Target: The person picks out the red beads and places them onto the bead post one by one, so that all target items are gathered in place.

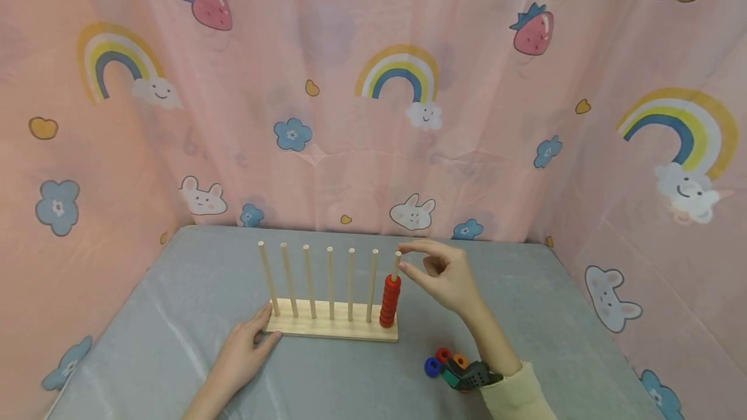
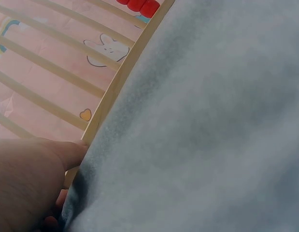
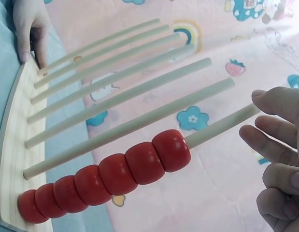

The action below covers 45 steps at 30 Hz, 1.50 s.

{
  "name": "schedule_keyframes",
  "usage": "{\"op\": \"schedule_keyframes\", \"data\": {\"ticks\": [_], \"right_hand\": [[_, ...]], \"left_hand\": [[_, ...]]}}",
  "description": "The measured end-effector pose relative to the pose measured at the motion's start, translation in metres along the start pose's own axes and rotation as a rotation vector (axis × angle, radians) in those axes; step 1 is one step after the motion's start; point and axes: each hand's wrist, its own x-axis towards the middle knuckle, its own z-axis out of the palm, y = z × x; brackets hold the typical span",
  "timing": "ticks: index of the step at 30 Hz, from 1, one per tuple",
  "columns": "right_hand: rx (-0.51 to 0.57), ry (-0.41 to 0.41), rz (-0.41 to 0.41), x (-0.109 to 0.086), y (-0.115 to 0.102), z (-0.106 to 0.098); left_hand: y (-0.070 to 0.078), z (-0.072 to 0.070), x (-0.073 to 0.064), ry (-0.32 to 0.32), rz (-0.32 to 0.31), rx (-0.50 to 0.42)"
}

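A pale wooden peg rack [image 1: 332, 327] with a row of upright rods stands on the table. My left hand [image 1: 242, 350] grips the left end of its base, thumb along the front edge. On the rightmost rod is a stack of several red beads [image 1: 390, 303], touching one another from the base up; the top of that rod is bare. Around this bare tip, the thumb and index finger of my right hand [image 1: 448, 275] stand apart with no bead between them. In the right wrist view, the rod's tip [image 3: 246, 116] lies between thumb and fingers. The other rods [image 1: 331, 284] carry no beads.
Loose beads lie on the grey-covered table [image 1: 327, 381] below my right forearm: a blue bead [image 1: 432, 367], a red bead [image 1: 443, 354], an orange bead [image 1: 461, 360] and a green piece, partly hidden by the dark wrist camera [image 1: 477, 374]. Pink printed curtains [image 1: 350, 167] surround the table.
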Motion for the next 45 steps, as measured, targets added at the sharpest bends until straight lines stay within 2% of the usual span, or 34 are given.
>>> {"op": "schedule_keyframes", "data": {"ticks": [9,16,24,33,36,45], "right_hand": [[-0.027,0.032,-0.014,-0.015,0.006,-0.009],[-0.058,0.057,0.012,-0.038,0.014,-0.021],[-0.057,0.044,0.171,-0.070,0.024,-0.033],[-0.071,0.013,0.354,-0.108,0.033,-0.038],[-0.084,0.002,0.393,-0.119,0.037,-0.038],[-0.070,0.033,0.320,-0.146,0.057,-0.036]], "left_hand": [[-0.002,0.001,-0.001,0.010,0.007,0.005],[-0.001,0.000,0.000,0.009,0.008,0.000],[-0.002,-0.001,0.001,0.012,0.009,0.009],[-0.002,0.000,0.001,0.003,0.005,0.014],[-0.002,0.000,0.000,-0.003,0.000,0.011],[-0.001,0.001,0.001,-0.007,0.000,0.012]]}}
